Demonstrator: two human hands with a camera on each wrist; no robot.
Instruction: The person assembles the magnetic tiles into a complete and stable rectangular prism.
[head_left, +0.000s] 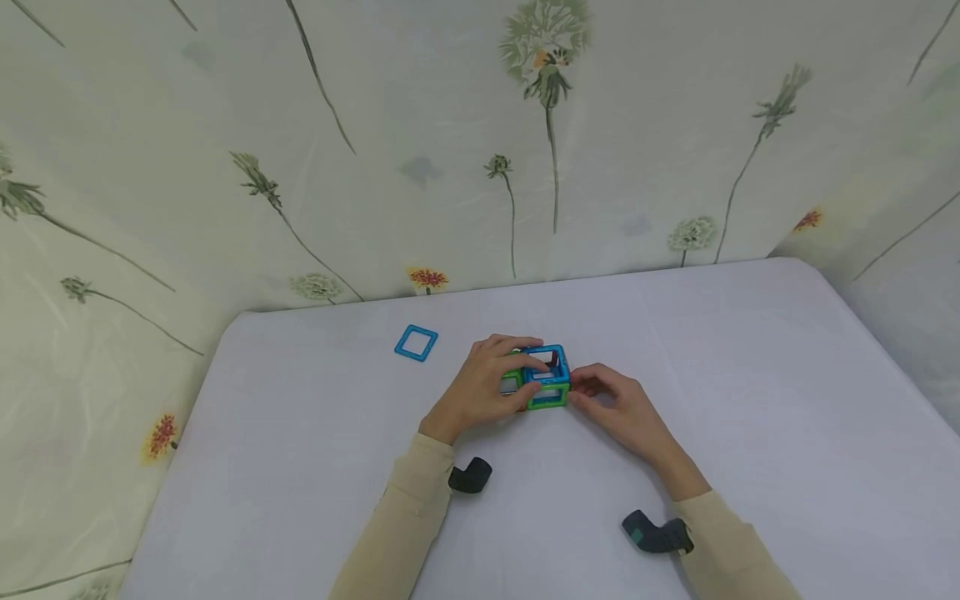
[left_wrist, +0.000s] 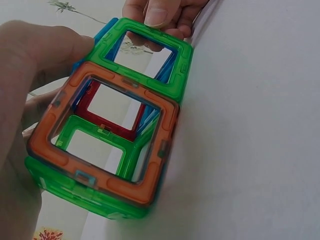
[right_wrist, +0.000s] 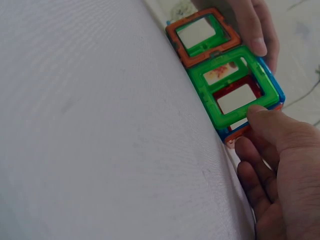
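A small block built of magnetic tiles (head_left: 551,406), made of two cube-like sections side by side, stands on the white tabletop. My left hand (head_left: 483,383) grips it from the left, thumb along the front and fingers over the top and back. At the right end, my right hand (head_left: 618,408) pinches its edge between thumb and fingers. In the left wrist view an orange square tile (left_wrist: 65,125) faces the near side of one section and a green square tile (left_wrist: 185,70) that of the other. A red tile (right_wrist: 257,89) shows inside, with blue tiles on top.
One loose blue square tile (head_left: 410,356) lies flat on the table, behind and left of the block. A white cloth covers the table (head_left: 750,400), and a flower-patterned curtain (head_left: 420,225) hangs along its back edge. Dark wrist devices (head_left: 471,476) sit at both cuffs.
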